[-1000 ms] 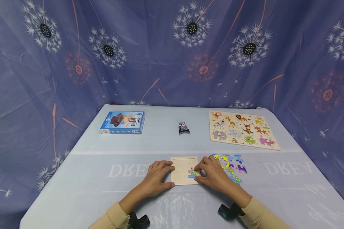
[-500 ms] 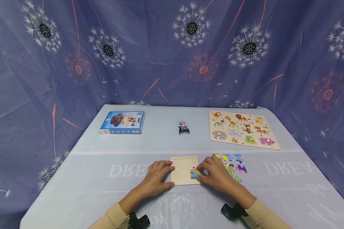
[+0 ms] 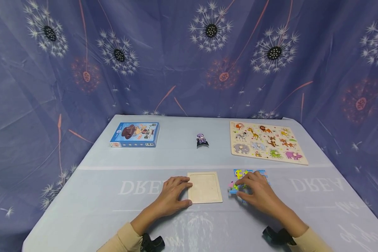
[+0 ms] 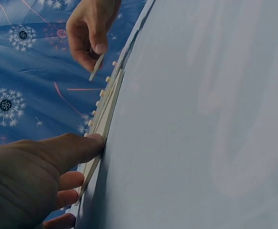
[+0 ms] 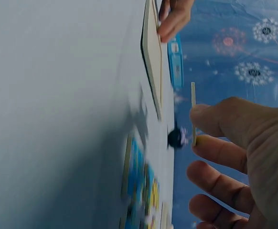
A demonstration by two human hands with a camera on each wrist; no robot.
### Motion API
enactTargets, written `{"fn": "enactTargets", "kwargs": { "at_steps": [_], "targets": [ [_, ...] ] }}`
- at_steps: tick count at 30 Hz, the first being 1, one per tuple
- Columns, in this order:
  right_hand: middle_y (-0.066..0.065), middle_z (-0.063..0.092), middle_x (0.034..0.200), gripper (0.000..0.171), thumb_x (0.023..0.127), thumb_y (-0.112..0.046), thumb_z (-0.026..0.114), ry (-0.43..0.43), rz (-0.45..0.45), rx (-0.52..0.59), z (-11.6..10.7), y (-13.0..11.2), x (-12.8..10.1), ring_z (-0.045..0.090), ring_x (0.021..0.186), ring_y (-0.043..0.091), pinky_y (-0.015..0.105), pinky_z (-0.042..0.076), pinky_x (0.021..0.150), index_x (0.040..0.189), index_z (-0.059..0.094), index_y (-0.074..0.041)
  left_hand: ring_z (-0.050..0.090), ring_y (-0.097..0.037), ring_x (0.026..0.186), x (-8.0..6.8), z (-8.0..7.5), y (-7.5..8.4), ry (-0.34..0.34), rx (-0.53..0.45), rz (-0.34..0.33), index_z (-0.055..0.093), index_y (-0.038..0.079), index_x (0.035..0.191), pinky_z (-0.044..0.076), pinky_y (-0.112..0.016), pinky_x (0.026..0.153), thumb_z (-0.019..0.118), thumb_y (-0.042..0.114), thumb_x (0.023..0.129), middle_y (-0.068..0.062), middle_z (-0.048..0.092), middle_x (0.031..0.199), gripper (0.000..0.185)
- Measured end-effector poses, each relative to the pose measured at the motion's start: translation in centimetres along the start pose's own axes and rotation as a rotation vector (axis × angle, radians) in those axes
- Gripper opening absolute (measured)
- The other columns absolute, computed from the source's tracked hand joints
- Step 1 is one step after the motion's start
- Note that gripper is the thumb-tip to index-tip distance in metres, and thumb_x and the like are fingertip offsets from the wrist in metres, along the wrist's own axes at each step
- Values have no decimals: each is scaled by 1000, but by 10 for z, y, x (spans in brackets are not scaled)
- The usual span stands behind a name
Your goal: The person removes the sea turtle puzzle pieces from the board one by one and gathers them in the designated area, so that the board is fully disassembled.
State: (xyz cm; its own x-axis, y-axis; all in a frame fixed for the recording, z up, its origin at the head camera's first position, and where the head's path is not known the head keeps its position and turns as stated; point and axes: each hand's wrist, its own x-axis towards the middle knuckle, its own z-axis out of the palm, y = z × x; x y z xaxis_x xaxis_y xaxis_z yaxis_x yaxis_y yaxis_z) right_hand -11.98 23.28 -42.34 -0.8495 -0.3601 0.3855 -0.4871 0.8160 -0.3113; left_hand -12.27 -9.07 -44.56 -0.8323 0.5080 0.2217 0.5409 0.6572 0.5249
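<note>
The left hand rests on the counter, fingers curled against the wooden puzzle tray's left edge. Just right of the tray, the right hand has its grip narrowed on a puzzle piece over the loose coloured pieces. Farther back sit a blue box, a small figure and an animal board
</note>
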Motion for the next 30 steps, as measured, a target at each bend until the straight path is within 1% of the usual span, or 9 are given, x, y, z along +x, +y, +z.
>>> {"fn": "enactTargets", "kwargs": {
  "at_steps": [2, 6, 13, 16, 22, 26, 30],
  "targets": [
    [-7, 60, 85, 27, 65, -19, 84, 6, 4, -11, -5, 6, -6, 43, 84, 9, 34, 33, 75, 89, 71, -22, 41, -31, 123, 0, 0, 0, -1, 2, 1, 60, 10, 122, 28, -55, 98, 74, 27, 77, -10, 50, 134, 50],
    [-9, 60, 85, 28, 65, -20, 84, 9, 24, -42, -15, 19, -17, 42, 83, 6, 31, 31, 73, 90, 71, -22, 41, -31, 123, 0, -1, 1, -2, 8, -2, 60, 10, 122, 28, -55, 98, 74, 27, 77, -10, 50, 135, 50],
    [-11, 61, 86, 32, 62, -15, 84, 55, 7, -45, -27, 41, -37, 41, 83, 2, 27, 28, 74, 90, 72, -23, 42, -32, 123, 0, -1, 2, 0, 8, -2, 60, 10, 122, 29, -55, 98, 73, 27, 76, -10, 50, 135, 51],
    [-13, 60, 86, 31, 62, -15, 84, 48, 16, -58, -33, 48, -44, 41, 83, 1, 25, 29, 73, 89, 71, -24, 42, -31, 123, 0, -1, 2, 2, 10, -1, 60, 10, 122, 29, -55, 98, 73, 28, 76, -10, 50, 134, 51],
    [-14, 61, 87, 30, 63, -19, 84, 7, 59, -85, -43, 61, -55, 43, 84, 1, 28, 31, 73, 89, 71, -26, 42, -31, 123, 0, 0, 2, 4, 12, 0, 60, 10, 122, 29, -54, 97, 73, 28, 76, -10, 50, 134, 51],
    [-14, 61, 86, 31, 62, -18, 85, 5, 50, -89, -44, 72, -61, 43, 83, 0, 27, 34, 72, 89, 71, -26, 41, -31, 123, 1, 0, 2, 0, 4, -6, 60, 10, 122, 28, -55, 98, 73, 27, 76, -10, 50, 134, 50],
    [-15, 61, 86, 32, 62, -18, 85, 6, 43, -87, -45, 79, -66, 43, 82, -1, 23, 36, 71, 89, 71, -27, 41, -31, 123, 1, 0, 2, -8, -5, -18, 60, 9, 121, 28, -55, 99, 74, 26, 76, -10, 50, 134, 50]
  ]
}}
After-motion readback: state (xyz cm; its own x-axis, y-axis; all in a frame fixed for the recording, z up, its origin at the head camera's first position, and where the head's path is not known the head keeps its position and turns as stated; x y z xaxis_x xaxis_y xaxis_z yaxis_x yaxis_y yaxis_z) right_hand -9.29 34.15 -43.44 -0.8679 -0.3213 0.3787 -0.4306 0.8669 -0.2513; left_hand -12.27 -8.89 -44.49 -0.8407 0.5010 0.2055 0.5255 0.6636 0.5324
